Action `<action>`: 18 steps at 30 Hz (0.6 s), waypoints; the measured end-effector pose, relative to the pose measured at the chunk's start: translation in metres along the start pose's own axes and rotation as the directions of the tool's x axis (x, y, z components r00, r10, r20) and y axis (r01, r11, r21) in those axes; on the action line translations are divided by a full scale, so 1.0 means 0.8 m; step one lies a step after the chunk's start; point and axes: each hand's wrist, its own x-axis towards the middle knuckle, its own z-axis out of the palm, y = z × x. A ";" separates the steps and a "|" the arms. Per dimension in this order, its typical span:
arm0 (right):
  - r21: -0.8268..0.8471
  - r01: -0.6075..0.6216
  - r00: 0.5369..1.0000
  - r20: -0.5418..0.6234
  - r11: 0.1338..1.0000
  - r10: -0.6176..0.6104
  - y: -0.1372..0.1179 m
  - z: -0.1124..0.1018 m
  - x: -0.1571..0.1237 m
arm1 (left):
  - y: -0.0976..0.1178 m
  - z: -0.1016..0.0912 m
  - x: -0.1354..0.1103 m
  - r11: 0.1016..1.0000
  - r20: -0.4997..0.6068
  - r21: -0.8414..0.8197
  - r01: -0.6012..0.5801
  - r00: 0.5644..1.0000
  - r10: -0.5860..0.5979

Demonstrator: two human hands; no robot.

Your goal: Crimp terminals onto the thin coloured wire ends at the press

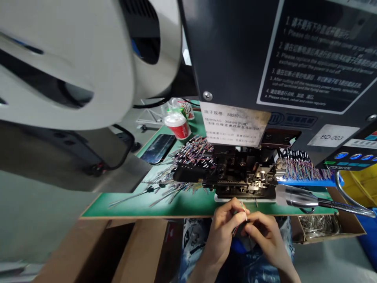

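Note:
My left hand [225, 224] and my right hand [263, 230] meet just below the front edge of the green bench [132, 202], both pinched on a thin wire [244, 210] whose end sticks up between the fingertips. Directly above them sits the black crimping head [240, 175] of a terminal machine [250, 59]. A heap of multicoloured finished wires [185, 161] lies left of the head. More wires with black ends [297, 165] rest in a row on a blue holder to the right.
A red and white cup [177, 125] and a phone [157, 148] lie at the bench's back left. A chrome gooseneck lamp [297, 196] points in from the right. Cardboard boxes [324, 226] sit under the bench, and a yellow bin [361, 188] stands at far right.

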 end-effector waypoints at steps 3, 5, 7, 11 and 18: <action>-0.046 0.019 1.000 -0.006 0.999 -0.019 0.001 0.000 0.000 | 0.002 0.003 -0.001 1.000 -0.027 0.017 -0.023 0.999 0.024; -0.061 0.019 1.000 0.013 0.998 -0.019 0.003 -0.001 0.001 | 0.005 0.004 -0.001 0.999 -0.030 0.024 -0.034 0.999 0.035; -0.078 0.017 0.999 0.035 0.997 -0.015 0.004 -0.004 0.000 | 0.007 0.005 -0.001 0.998 -0.030 0.041 -0.042 0.999 0.044; -0.104 0.004 0.999 0.038 0.995 0.000 0.006 -0.012 -0.002 | 0.010 0.003 -0.001 0.984 -0.009 0.135 -0.116 0.993 0.119; -0.165 -0.049 0.998 -0.034 0.985 0.044 -0.002 -0.020 -0.006 | 0.001 -0.011 0.001 0.944 0.117 0.277 -0.182 0.981 0.155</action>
